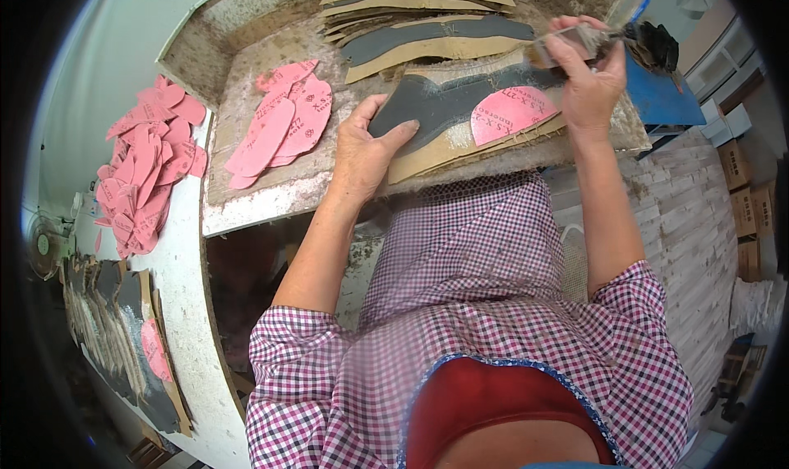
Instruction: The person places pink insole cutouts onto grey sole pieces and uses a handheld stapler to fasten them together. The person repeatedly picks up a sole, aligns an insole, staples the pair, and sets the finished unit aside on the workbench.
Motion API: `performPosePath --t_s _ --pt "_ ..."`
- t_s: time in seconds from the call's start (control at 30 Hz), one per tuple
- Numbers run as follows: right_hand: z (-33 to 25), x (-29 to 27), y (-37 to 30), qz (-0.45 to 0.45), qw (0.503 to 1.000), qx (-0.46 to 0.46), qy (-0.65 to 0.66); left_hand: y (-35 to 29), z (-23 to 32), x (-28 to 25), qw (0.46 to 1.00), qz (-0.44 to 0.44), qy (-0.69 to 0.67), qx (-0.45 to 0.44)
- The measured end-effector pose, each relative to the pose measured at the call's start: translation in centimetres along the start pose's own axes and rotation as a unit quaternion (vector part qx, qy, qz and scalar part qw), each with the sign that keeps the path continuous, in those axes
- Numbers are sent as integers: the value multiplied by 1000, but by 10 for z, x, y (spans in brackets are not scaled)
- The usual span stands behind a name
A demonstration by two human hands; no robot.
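Head cam: grey panel (436,108) with a pink patch (514,114), by the tabletop's (279,202) front edge.
Left hand (364,144) grips its left end, thumb on top, probably steadying it; right hand (596,79) is curled round some blurry greyish object (587,39), can't tell what. Pink cutouts (300,128) near the left edge, likely for easy reach.

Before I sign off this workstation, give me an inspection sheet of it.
Surface: tan worktop, stained and fuzzy with lint, raised edges at the back and left.
Work things: dark piece with a pink rounded piece lying across it; stacked dark-and-tan strips behind.
Clutter: loose pink pieces on the worktop; a larger pink heap to the left.
Hands: left hand holds the dark piece's left end; right hand grips a blurred object, unidentifiable.
Cables: nothing seen.
Surroundings: fan left, cardboard boxes right.
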State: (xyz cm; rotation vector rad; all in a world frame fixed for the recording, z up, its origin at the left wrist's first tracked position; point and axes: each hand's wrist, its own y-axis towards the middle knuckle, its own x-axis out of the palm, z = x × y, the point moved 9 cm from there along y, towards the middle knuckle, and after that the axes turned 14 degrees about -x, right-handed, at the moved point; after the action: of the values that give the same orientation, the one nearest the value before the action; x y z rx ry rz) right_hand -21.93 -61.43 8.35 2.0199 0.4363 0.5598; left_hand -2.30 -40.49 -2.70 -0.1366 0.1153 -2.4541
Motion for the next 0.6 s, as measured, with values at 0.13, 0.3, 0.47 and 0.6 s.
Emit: performPosePath --t_s 0.13,0.3,0.47,0.6 --pt "-3 -25 5 24 998 0 -50 0 1 -2 1000 11 15 15" --pt "-7 4 -21 19 997 66 24 1 -2 -2 1000 8 13 1" --pt "-18 46 -44 -1 986 113 123 0 0 -1 1000 1 -5 -7" --pt "-19 34 -38 -2 990 101 97 0 -1 -2 1000 4 0 -3"
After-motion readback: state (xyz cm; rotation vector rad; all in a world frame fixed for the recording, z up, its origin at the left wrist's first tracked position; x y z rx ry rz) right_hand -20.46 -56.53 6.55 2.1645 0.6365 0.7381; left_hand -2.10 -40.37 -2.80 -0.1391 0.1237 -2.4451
